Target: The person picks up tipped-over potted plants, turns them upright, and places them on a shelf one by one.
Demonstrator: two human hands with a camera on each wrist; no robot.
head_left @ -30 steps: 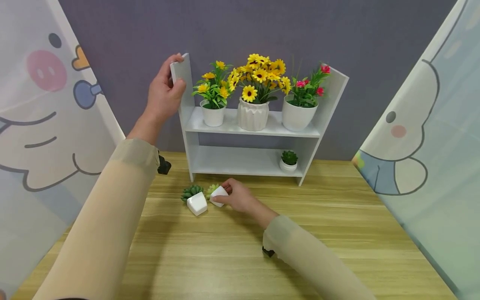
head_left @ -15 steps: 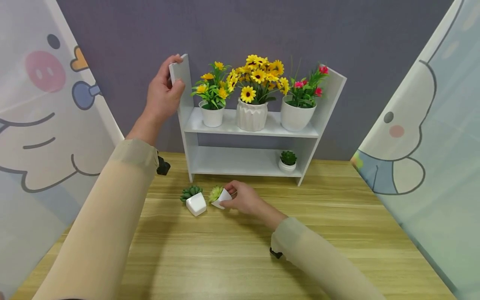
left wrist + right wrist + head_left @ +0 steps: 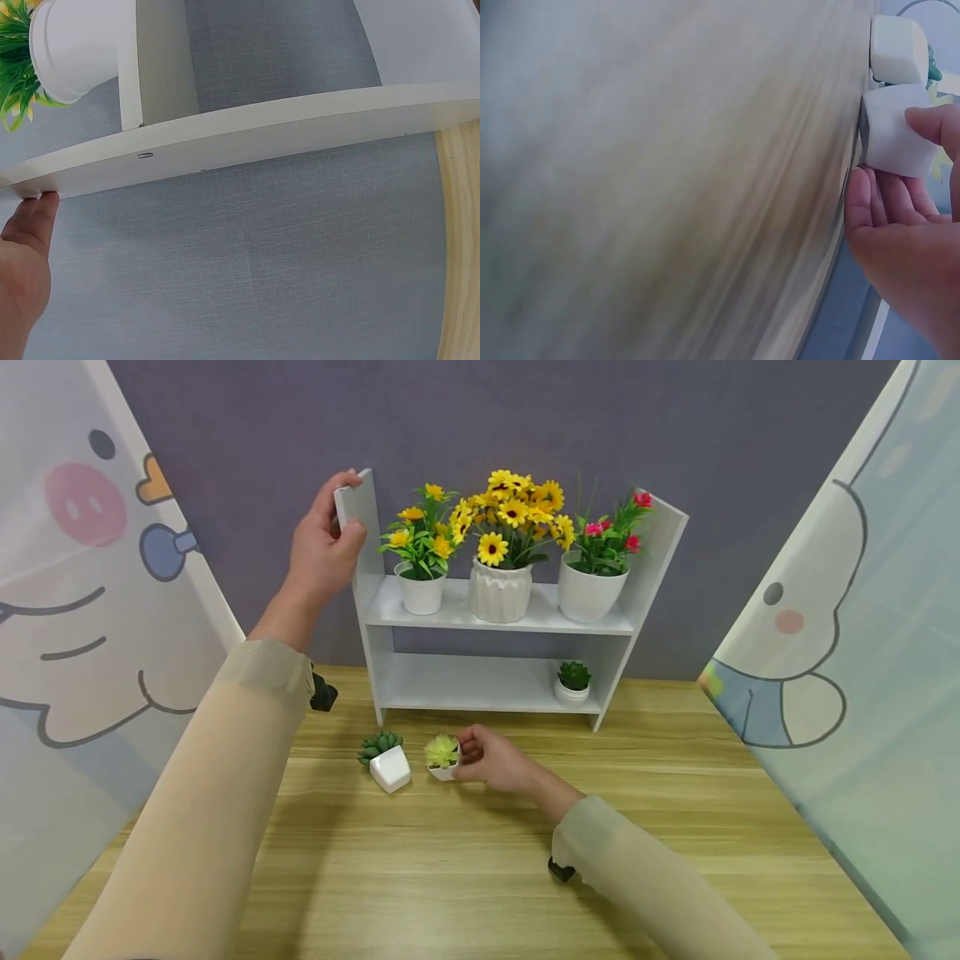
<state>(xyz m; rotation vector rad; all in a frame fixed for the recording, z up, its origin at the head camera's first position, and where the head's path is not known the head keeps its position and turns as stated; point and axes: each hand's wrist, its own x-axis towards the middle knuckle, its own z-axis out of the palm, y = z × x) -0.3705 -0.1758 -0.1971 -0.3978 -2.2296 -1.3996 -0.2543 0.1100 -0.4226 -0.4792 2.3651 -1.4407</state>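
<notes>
My left hand [image 3: 322, 547] grips the top of the left side panel of a white two-tier shelf [image 3: 487, 695], thumb on the front and fingers behind. In the left wrist view its fingertips [image 3: 41, 214] meet the panel's outer face. Below the shelf, my right hand [image 3: 495, 760] holds a small light-green succulent [image 3: 442, 752] by its white pot [image 3: 900, 135], plant side facing me, close over the table. Left of it a dark-green succulent [image 3: 380, 745] lies tipped over, its square white pot [image 3: 391, 769] pointing toward me.
On the upper tier stand a yellow-flowered plant [image 3: 422, 593], a sunflower pot [image 3: 501, 592] and a red-flowered plant [image 3: 592, 589]. A dark-green succulent in a round pot [image 3: 572, 692] sits at the lower tier's right end. Printed cloths [image 3: 787, 635] flank the wooden table [image 3: 420, 877].
The right hand has moved slightly right with the light-green succulent, turning it from lying on its side to more upright. The left hand keeps its grip on the panel.
</notes>
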